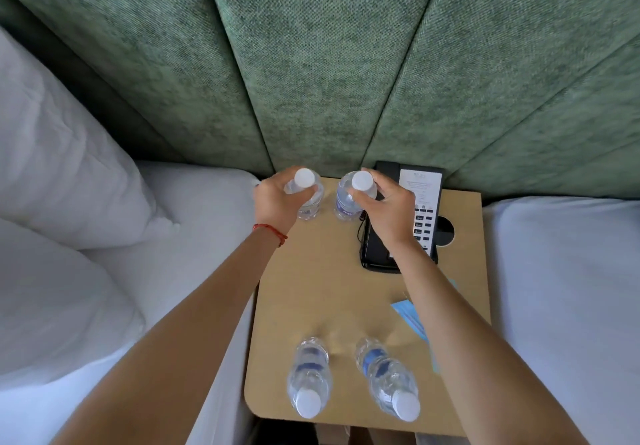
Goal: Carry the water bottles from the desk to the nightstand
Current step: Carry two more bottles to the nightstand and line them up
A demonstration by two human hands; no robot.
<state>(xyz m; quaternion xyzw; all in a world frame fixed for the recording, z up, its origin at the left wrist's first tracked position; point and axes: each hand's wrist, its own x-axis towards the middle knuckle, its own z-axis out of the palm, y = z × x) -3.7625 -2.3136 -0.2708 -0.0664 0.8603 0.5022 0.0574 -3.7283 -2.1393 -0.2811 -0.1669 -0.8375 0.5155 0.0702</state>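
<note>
A: Which step was in hand?

B: The setting down. The left hand gripped the left bottle around its shoulder just under the cap, fingers curled round it. The right hand held the right bottle the same way, thumb and fingers pinching below the cap.

A: Where were those two?

B: Upright at the far edge of the bench, side by side and just apart, the left one near the far left corner, the right one just beside the phone. Their bases looked to be on the surface or a hair above it; I could not tell which.

A: And the other bottles?

B: A near pair stood at the near edge, near-left bottle and near-right bottle, well apart from the far pair, nobody touching them. So I judged four bottles were at the nightstand and the task nearly finished.

A: What did the next move call for?

B: Making sure both bases sat flat, then letting the fingers open and lifting straight up, so the caps were not knocked. The right hand needed care drawing back over the phone and its cord. Both forearms also passed close to the near pair, which could tip if brushed.

A: Anything else there?

B: Blue paper near the right edge, partly under the right arm.
</note>
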